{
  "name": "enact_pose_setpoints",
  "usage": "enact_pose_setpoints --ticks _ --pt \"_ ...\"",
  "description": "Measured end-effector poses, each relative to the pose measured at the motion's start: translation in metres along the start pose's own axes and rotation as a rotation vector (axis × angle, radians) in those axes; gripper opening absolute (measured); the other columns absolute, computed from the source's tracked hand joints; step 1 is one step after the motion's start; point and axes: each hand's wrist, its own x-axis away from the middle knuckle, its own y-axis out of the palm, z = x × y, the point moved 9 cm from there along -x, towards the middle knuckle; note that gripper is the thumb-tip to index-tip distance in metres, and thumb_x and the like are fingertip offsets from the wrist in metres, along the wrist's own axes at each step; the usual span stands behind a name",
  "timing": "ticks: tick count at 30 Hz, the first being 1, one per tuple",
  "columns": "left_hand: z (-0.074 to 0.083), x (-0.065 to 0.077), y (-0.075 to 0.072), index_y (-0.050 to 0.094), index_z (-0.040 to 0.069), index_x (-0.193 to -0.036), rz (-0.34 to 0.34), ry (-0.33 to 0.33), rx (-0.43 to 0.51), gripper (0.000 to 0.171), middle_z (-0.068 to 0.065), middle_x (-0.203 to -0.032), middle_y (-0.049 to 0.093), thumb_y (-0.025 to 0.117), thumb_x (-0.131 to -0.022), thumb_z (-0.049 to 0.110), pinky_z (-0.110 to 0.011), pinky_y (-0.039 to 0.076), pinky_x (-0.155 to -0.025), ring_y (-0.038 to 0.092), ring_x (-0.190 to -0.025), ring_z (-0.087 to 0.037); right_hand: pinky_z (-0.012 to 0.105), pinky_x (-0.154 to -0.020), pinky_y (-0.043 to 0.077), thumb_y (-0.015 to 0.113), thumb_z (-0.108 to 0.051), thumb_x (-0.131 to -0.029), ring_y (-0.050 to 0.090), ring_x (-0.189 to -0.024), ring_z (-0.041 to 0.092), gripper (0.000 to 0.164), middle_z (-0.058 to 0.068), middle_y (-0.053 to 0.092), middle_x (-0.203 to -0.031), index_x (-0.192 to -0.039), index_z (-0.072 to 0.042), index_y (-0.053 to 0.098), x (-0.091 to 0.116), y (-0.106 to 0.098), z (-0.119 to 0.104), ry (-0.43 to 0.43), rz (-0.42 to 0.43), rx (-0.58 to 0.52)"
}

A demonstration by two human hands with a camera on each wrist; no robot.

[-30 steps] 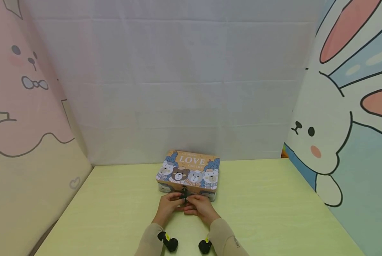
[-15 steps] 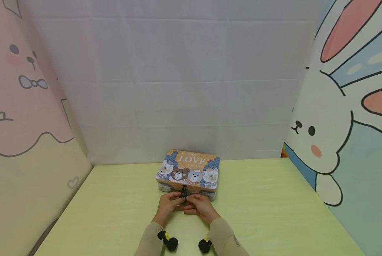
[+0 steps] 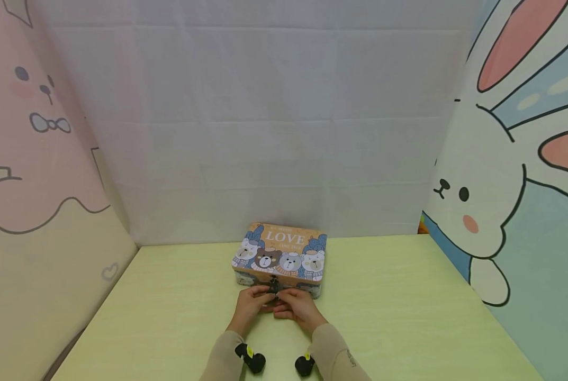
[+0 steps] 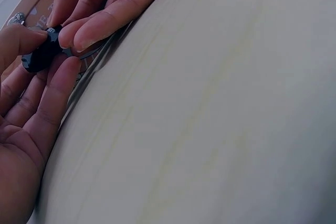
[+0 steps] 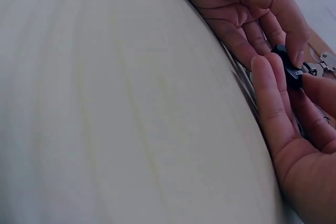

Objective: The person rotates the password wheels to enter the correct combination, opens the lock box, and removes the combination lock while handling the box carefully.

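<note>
A tin box printed with bears and the word LOVE lies near the back of the table. At its front clasp hangs a small black padlock, its body between both hands. My left hand pinches the padlock from the left, thumb on top and fingers beneath. From the other side my right hand pinches it too, with the thumb at a small silvery part on the lock. The fingers of both hands cover much of the lock in the head view.
The light yellow-green table extends to both sides of the hands. A white cloth backdrop rises right behind the box. Cartoon panels stand at left and right.
The head view has shifted very slightly. Both hands stay at the padlock, and the box keeps its place.
</note>
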Motion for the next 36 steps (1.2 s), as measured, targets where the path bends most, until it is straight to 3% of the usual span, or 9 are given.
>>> enact_pose_setpoints --ticks 7,11,19,36 --pt "-0.013 -0.004 -0.003 0.060 -0.022 -0.111 0.001 -0.045 0.041 0.027 -0.016 -0.097 0.071 0.064 -0.087 -0.010 -0.035 0.063 -0.067 0.068 -0.078 -0.014 0.036 -0.072 0.062 0.055 -0.003 -0.100 0.068 -0.068 0.017 0.021 0.013 0.064 -0.085 -0.113 0.013 0.060 0.000 0.000 0.001 0.002 0.002 -0.005" --pt "-0.018 -0.008 -0.004 0.058 -0.025 -0.110 -0.005 -0.052 0.062 0.030 -0.013 -0.093 0.070 0.063 -0.083 -0.015 -0.036 0.063 -0.067 0.066 -0.077 -0.014 0.036 -0.071 0.063 0.055 -0.003 -0.100 0.068 -0.068 0.016 0.022 0.011 0.063 -0.084 -0.114 0.013 0.060 -0.001 -0.001 0.001 0.003 0.010 0.000" --pt "-0.025 -0.011 -0.007 0.061 -0.021 -0.112 0.026 -0.054 0.039 0.032 -0.005 -0.086 0.069 0.068 -0.081 -0.013 -0.029 0.062 -0.065 0.065 -0.076 -0.010 0.036 -0.071 0.063 0.055 -0.003 -0.100 0.068 -0.068 0.017 0.021 0.011 0.064 -0.084 -0.113 0.013 0.060 -0.002 -0.002 0.002 0.001 0.014 0.007" --pt "-0.025 -0.012 -0.007 0.062 -0.022 -0.108 0.031 -0.007 0.004 0.029 -0.009 -0.085 0.070 0.069 -0.083 -0.010 -0.030 0.062 -0.063 0.067 -0.073 -0.011 0.037 -0.072 0.062 0.055 -0.005 -0.101 0.068 -0.069 0.017 0.023 0.013 0.064 -0.086 -0.115 0.014 0.059 0.000 -0.001 0.002 0.000 0.000 0.007"
